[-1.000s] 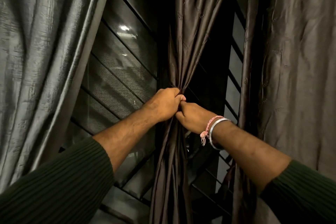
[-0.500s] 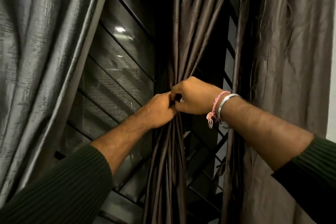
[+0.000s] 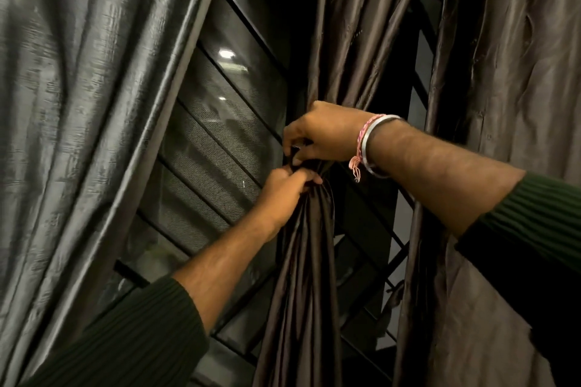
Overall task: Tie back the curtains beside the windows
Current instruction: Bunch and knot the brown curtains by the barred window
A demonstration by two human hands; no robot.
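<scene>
Dark window [image 3: 220, 122] with black bars [image 3: 201, 163] and mesh, reflecting ceiling lights [image 3: 227, 54].

three curtains [image 3: 314, 276], two hands [image 3: 327, 132], two wrist bands [image 3: 366, 138], one window [image 3: 220, 122].

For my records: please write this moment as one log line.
left hand: grips gathered brown satin curtain | right hand: pinches above | tie: unseen

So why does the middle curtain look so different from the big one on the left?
The middle brown curtain is bunched into a narrow bundle; the left grey curtain hangs wide and loose. The brown one is gripped by the left hand and right hand; nothing touches the grey one. The brown one looks darker, the grey one silvery. Both are shiny and folded, hanging by the window grille.
</scene>
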